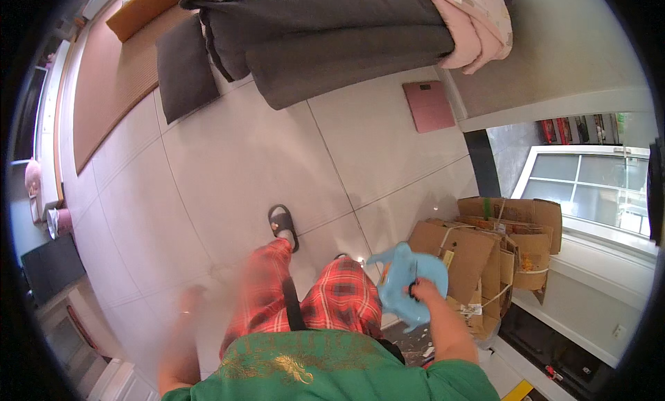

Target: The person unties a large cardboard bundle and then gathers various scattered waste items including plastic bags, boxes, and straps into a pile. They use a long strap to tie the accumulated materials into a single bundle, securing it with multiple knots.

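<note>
My right hand (427, 291) is closed on a small black-handled tool (413, 290), which looks like scissors with a thin blade pointing away from me. Behind and below that hand is a light-blue plastic stool (435, 268), beside my right leg; whether the hand touches it cannot be told. On the left, my left hand (192, 298) hangs low over the tiled floor, strongly blurred, and its fingers cannot be made out.
Tied, flattened cardboard boxes (470, 255) stand right of the stool, near a doorway. A pink scale (429, 106) lies on the floor. Ahead are a dark grey sofa (332, 42) and a dark cushion (186, 71). A brown mat (111, 89) lies at the upper left.
</note>
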{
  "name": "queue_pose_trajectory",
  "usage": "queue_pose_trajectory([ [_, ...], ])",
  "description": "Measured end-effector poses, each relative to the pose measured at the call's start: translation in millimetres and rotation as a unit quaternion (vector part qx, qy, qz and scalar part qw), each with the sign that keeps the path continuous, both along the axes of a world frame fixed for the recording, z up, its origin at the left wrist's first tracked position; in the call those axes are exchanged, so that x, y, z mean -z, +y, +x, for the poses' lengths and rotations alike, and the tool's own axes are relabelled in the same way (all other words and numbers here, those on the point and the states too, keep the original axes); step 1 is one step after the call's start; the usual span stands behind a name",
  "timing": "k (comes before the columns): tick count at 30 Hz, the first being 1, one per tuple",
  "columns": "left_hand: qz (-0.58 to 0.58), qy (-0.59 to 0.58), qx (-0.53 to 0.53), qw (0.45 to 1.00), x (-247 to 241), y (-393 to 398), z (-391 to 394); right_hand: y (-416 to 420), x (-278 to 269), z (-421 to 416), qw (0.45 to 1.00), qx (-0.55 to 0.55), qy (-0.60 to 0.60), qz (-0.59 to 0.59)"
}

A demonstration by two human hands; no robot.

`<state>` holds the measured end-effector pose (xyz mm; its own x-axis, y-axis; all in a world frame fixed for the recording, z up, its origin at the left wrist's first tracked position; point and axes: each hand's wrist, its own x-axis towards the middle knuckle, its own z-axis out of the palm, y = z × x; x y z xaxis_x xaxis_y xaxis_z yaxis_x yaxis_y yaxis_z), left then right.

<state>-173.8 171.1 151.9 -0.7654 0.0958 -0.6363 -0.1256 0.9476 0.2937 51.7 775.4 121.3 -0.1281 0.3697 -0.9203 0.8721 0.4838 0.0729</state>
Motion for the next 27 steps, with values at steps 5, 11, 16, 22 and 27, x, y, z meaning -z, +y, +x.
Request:
queue_pose_trajectory([
  [5, -0.016, 0.010, 0.212, 0.977, 2.9, 110.4, -36.7, 13.0, 33.2, -183.7, 0.965, -0.227, 0.123, 0.051],
  [11, 0.007, -0.072, 0.241, 0.968, 47.5, 154.5, -7.7, 19.5, 114.8, -363.9, 0.932, -0.305, 0.182, 0.075],
  [16, 0.001, -0.085, 0.203, 0.976, 45.8, 165.8, 1.9, 9.2, 205.3, -452.6, 0.919, -0.295, 0.249, 0.081],
  [22, -0.042, -0.130, 0.193, 0.972, 48.1, 182.7, 3.9, 2.0, 247.0, -505.2, 0.932, -0.251, 0.247, 0.092],
  [27, -0.025, -0.128, 0.163, 0.978, 47.9, 192.5, -3.8, 3.7, 269.0, -525.8, 0.926, -0.242, 0.265, 0.118],
])
